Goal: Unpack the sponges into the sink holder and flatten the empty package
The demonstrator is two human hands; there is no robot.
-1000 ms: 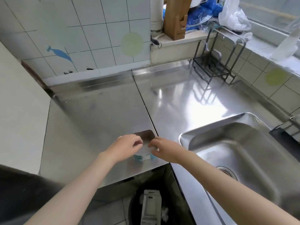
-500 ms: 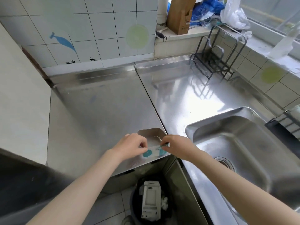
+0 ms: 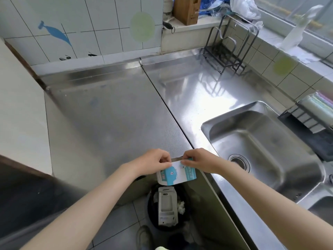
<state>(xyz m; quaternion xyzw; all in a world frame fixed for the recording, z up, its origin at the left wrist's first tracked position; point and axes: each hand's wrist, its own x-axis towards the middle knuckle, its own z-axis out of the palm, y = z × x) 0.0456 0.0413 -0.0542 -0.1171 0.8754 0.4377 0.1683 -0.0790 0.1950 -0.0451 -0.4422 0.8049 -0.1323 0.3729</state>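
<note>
1. The package (image 3: 177, 175) is white with teal-blue patches and small red marks.
2. The counter (image 3: 115, 116) is bare silver steel, as is the sink (image 3: 259, 141) at its right end.
3. The wall tiles (image 3: 100, 18) are white with dark grout; one bears a blue fish (image 3: 55, 33), another a pale green dot (image 3: 142, 26).
4. The rack (image 3: 228, 51) at the counter's back edge is black wire.
5. The sponges (image 3: 319, 107) by the sink's right rim are striped in pastel green, pink and purple.
6. The bin (image 3: 167, 208) below the counter's front edge is black.
</note>
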